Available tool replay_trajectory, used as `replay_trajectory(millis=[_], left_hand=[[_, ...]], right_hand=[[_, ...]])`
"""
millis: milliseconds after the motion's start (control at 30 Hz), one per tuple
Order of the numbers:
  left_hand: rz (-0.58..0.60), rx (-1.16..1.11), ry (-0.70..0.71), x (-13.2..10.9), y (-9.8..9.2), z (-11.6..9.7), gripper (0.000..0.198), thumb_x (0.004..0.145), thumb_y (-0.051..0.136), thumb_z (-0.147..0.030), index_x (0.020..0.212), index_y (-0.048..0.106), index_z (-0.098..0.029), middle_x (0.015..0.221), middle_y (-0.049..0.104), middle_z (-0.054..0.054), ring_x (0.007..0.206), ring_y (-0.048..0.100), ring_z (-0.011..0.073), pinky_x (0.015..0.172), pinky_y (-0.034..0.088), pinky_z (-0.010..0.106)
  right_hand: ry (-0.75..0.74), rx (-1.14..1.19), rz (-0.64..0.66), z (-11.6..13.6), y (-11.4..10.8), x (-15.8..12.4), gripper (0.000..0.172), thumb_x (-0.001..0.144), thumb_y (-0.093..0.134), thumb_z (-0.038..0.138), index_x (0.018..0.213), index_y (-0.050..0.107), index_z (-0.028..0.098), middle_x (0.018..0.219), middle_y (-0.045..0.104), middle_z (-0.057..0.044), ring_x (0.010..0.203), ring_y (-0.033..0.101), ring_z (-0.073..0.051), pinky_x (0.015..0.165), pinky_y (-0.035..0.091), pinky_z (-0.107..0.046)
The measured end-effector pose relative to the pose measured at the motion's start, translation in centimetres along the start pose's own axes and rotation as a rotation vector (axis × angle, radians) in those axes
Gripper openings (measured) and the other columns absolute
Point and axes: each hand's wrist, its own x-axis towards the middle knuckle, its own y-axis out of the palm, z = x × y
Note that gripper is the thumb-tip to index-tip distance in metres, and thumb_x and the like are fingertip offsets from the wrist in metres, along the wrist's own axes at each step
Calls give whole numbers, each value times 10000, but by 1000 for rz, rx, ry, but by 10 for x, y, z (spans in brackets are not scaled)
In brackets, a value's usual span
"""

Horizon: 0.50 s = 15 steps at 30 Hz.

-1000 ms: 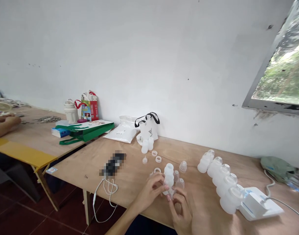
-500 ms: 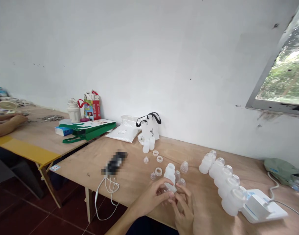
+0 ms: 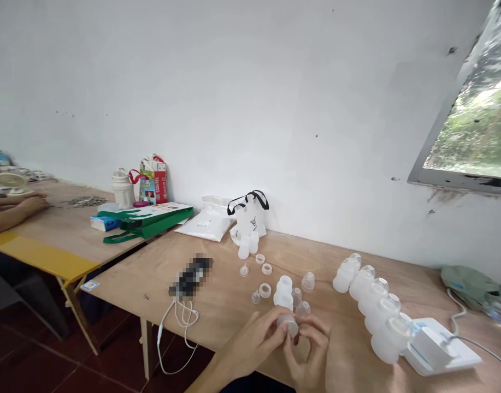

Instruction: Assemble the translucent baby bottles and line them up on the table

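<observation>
Both my hands meet low over the front edge of the wooden table (image 3: 217, 305). My left hand (image 3: 256, 341) and my right hand (image 3: 310, 355) pinch a small translucent plastic cap (image 3: 290, 326) between their fingertips. Just behind them stands a small white plastic bottle (image 3: 283, 292) with clear dome caps (image 3: 307, 281) and white rings (image 3: 265, 290) scattered around it. A row of several capped white bottles (image 3: 373, 305) lies on its side to the right.
A white device with a cable (image 3: 434, 345) sits at the right, a green cloth (image 3: 467, 284) behind it. A blurred dark object with white cables (image 3: 189, 277) lies left. Bags (image 3: 248, 215) stand by the wall. Another person's arm (image 3: 12, 210) rests on the neighbouring table.
My hands drew back from the standing white bottle towards me and now turn a small translucent cap between the fingertips; the bottle stays on the table.
</observation>
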Motion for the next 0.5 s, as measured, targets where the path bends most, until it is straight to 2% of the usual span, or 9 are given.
replay_trajectory(millis=[33,100,167,200,267,367,500], left_hand=[[-2,-2,8,0,0,-1,449,1087,374,-547,1360,636,-306,1066,722,1,893,593,194,905,436,281],[-1,5,5,0,-2,-1,468,1084,377,-550,1435,582,-318,1120,712,13,930,599,205,914,440,288],[12,35,-27,-1,-3,-1,495,1082,375,-551,1508,511,-338,1122,705,26,950,601,221,908,450,300],[18,58,-44,-2,-4,-1,502,1081,374,-550,1525,492,-346,1100,703,31,949,600,228,901,455,305],[14,101,-63,-3,-4,1,498,1082,365,-540,1525,497,-353,1032,701,38,920,599,237,879,468,311],[2,149,-53,-3,2,5,513,1076,379,-512,1552,471,-343,1009,694,50,910,601,247,873,481,315],[-6,239,-58,-1,11,13,551,1073,390,-490,1606,390,-351,996,691,56,893,605,257,855,489,319]], right_hand=[[47,33,28,1,0,5,198,915,701,216,1044,552,238,1001,611,-52,719,636,-147,597,561,-257],[200,98,185,1,-1,15,181,940,665,264,1083,558,236,936,662,-31,606,610,-124,520,526,-224],[353,146,334,2,-3,23,166,956,612,321,1095,597,232,876,698,-23,617,642,-146,514,526,-223],[411,159,364,3,-4,26,173,948,604,344,1080,617,232,856,706,-23,655,664,-164,533,535,-230],[488,172,383,3,-6,29,170,929,597,364,1027,645,234,843,708,-23,670,664,-175,543,527,-239],[576,185,404,3,-8,28,166,925,579,362,1005,648,234,815,681,-10,593,610,-153,532,494,-245],[628,223,418,-1,-9,28,149,916,564,349,988,622,233,806,661,-8,618,606,-158,549,477,-252]])
